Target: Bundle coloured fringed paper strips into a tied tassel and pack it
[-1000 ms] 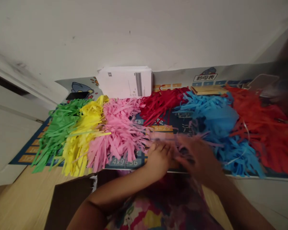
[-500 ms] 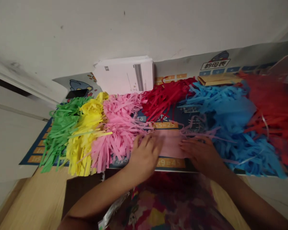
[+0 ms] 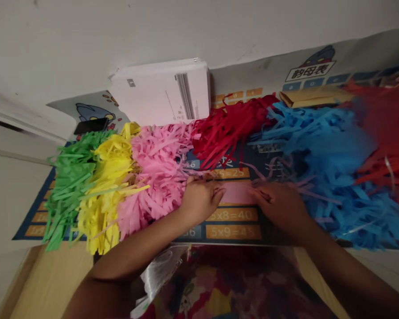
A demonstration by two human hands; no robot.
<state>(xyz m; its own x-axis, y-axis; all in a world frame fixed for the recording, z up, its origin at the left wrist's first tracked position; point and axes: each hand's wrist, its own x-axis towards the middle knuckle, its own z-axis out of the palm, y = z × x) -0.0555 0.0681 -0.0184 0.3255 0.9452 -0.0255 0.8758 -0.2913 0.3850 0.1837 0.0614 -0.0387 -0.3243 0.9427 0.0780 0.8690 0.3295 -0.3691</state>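
A strip of pink tissue paper stretches flat between my two hands over the printed mat. My left hand pinches its left end with curled fingers. At the other end, my right hand is closed on the paper, thumb toward the middle. Thin pink-purple fringes spread out beyond both hands. Just left of my left hand lies a heap of pink paper fringe. Blue paper fringe lies right of my right hand. Behind the strip is a dark red fringe bundle.
Yellow fringe and green fringe lie at the left, red fringe at the far right. A white box leans at the wall. A black phone-like object and a brown paper packet are at the back.
My fingers went from lying outstretched on the pink paper to gripping its ends. The paper now looks narrower, its near edge farther from me. The view has shifted slightly.
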